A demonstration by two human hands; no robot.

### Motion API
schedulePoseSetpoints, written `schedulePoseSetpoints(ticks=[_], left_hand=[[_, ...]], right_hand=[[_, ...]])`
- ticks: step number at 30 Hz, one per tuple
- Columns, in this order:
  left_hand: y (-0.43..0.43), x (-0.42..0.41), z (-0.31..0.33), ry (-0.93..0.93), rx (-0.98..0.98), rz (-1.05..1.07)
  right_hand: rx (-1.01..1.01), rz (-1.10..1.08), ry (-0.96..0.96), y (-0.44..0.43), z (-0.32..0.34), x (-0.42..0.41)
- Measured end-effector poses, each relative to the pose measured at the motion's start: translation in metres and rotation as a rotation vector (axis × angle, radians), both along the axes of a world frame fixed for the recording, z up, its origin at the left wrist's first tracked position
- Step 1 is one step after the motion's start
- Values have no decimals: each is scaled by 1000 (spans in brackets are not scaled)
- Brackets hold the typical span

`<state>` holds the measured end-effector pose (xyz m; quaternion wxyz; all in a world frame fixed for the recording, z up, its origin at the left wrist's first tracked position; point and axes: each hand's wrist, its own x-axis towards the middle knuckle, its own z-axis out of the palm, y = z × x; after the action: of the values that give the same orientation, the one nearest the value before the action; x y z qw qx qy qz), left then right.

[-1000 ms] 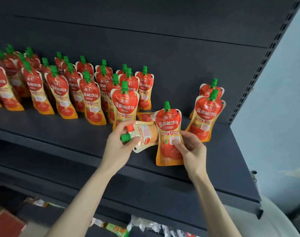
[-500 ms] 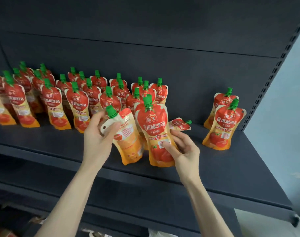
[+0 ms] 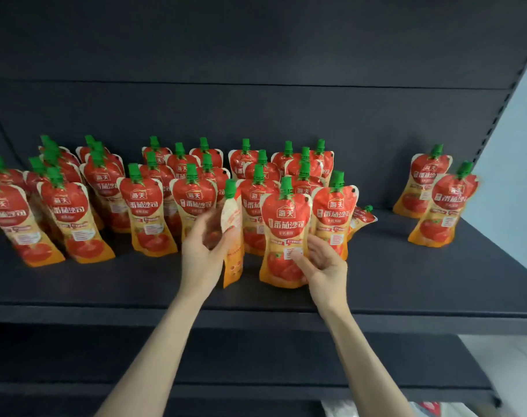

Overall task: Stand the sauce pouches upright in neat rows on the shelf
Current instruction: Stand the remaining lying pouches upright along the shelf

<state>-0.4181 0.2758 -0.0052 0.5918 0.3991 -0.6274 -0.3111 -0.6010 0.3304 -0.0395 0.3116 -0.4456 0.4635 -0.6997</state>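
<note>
Red and orange sauce pouches with green caps stand in rows on the dark shelf (image 3: pixel 406 284). My left hand (image 3: pixel 203 251) holds one pouch (image 3: pixel 232 236) upright and turned edge-on, thumb on its front. My right hand (image 3: pixel 325 263) grips the lower right side of another upright pouch (image 3: pixel 285 236) at the shelf's front. One pouch (image 3: pixel 363 216) lies on its side behind the row, right of a standing pouch (image 3: pixel 334 212). Two pouches (image 3: pixel 442 212) stand apart at the far right.
The shelf's back panel (image 3: pixel 256 115) rises behind the pouches and an upper shelf hangs overhead. A perforated upright (image 3: pixel 497 121) bounds the right end. A lower shelf (image 3: pixel 256 356) sits below, with packaging showing at the bottom right.
Both held pouches went from tilted to upright. The left one turned edge-on, and the view shifted so the whole group now sits higher and more central.
</note>
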Motion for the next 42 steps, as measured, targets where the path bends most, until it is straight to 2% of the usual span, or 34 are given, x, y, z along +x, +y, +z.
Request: schedulePoseSetpoints(ticks=[5,10,15,20,25,28,33,38,42], left_hand=[[-6,7,-19,-1,100,-137],[-5,17,-20,53,290,-400],[-17,27,-22,2,373,-557],[-23,25,-21,-82,385,-497],[-20,11,-24,-180,297,-203],[-14,9,-29,-218,276,-142],[-10,25,-33,-154,420,-263],[-5,11,-40,-186,287,24],[-4,8,-49,-202,261,64]], right_hand=[[75,12,205,0,-2,7],[111,-15,216,0,-7,8],[85,-59,278,0,-9,9],[99,-45,292,-3,-9,9],[119,-26,312,-4,-12,9],[136,-28,321,-4,-14,10],[159,-78,349,-5,-13,13],[179,-124,362,-6,-16,15],[185,-154,393,-7,-16,16]])
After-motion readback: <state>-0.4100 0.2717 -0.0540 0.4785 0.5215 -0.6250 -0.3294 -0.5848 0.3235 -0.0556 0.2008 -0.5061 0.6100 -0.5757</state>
